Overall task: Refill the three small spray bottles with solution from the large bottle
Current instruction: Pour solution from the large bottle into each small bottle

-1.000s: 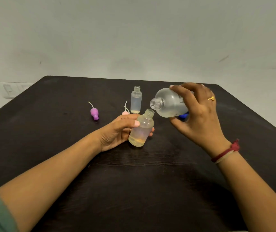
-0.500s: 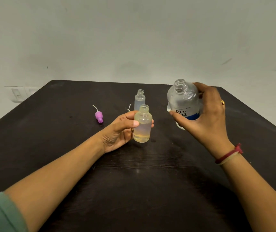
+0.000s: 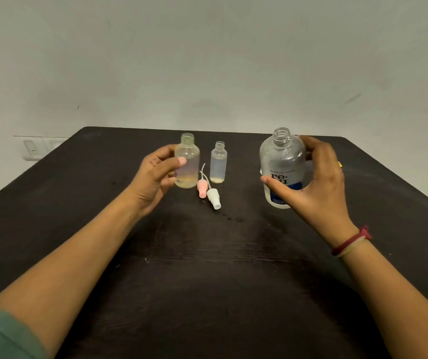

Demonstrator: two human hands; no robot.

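Observation:
My left hand [image 3: 156,174] grips a small uncapped clear bottle [image 3: 187,161] with yellowish liquid at its bottom, held upright at the left of centre. A narrower uncapped small bottle [image 3: 218,163] stands on the black table [image 3: 207,281] just to its right, with a little liquid in it. My right hand [image 3: 314,182] holds the large clear bottle [image 3: 283,167] with a blue label upright and uncapped, its base near the table. A pink spray cap [image 3: 202,188] and a white spray cap [image 3: 213,198] lie between the bottles.
Several small drops [image 3: 229,217] dot the table in front of the caps. A wall switch plate [image 3: 35,149] sits behind the table's left corner. The purple spray cap is hidden behind my left hand.
The large bottle went from tilted over the small bottle to upright and moved right. My left hand carried the small bottle up and to the left, away from it.

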